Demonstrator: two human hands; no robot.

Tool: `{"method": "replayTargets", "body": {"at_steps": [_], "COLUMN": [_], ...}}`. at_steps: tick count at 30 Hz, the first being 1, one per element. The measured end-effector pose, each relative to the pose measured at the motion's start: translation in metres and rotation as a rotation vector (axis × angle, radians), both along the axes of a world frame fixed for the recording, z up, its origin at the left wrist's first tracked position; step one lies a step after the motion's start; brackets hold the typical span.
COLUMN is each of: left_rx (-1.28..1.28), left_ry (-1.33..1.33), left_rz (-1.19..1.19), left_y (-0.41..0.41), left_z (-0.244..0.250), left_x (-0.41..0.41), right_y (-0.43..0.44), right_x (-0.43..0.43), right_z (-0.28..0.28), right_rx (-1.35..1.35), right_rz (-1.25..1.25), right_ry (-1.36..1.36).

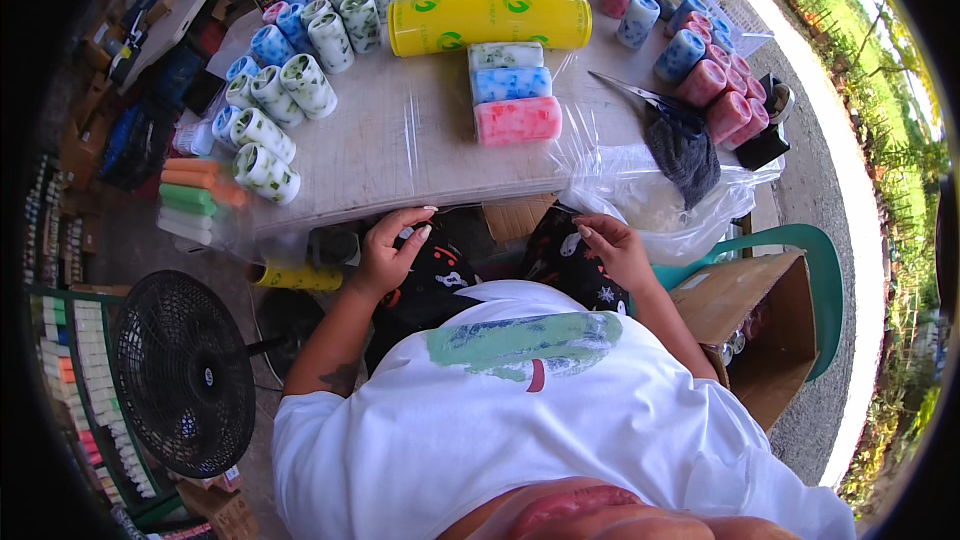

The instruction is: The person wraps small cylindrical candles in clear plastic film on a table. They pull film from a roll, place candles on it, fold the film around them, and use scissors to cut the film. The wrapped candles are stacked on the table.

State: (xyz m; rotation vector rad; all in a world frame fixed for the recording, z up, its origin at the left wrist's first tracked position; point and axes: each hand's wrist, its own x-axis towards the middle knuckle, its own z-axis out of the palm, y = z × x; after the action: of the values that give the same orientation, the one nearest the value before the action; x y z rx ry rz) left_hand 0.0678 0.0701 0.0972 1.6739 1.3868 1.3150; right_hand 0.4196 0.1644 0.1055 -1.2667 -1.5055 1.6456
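My left hand and my right hand are at the table's near edge, thumbs and fingers pinching the near edge of a sheet of clear cling film. The film is hard to see except for its glints and a thin line between my hands. Three mottled pillar candles, a green-and-white one, a blue-and-white one and a pink one, lie on their sides in a row on the film. Behind them lies a yellow roll of cling film, its wrapper printed in green.
Several mottled candles stand at the left and right of the white table. Scissors and a dark cloth lie at the right, by crumpled plastic. A black fan and cardboard box flank me.
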Motion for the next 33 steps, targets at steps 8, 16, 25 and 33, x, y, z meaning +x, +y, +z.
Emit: {"method": "replayTargets", "body": {"at_steps": [8, 16, 25, 33], "left_rx": [-0.131, -0.299, -0.382, 0.654], "left_ry": [-0.567, -0.618, 0.383, 0.855], "left_rz": [-0.048, -0.085, -0.305, -0.422], "left_y": [0.001, 0.003, 0.01, 0.096], "left_z": [-0.013, 0.0, 0.121, 0.061], "left_x": [-0.002, -0.016, 0.029, 0.086], "right_y": [0.006, 0.065, 0.069, 0.058], "right_x": [-0.051, -0.13, -0.133, -0.124], "right_z": [0.089, 0.016, 0.011, 0.015], "right_rx": [0.06, -0.188, -0.053, 0.423], "right_rz": [0.505, 1.192, 1.265, 1.164], "right_ry": [0.396, 0.372, 0.263, -0.326]}}
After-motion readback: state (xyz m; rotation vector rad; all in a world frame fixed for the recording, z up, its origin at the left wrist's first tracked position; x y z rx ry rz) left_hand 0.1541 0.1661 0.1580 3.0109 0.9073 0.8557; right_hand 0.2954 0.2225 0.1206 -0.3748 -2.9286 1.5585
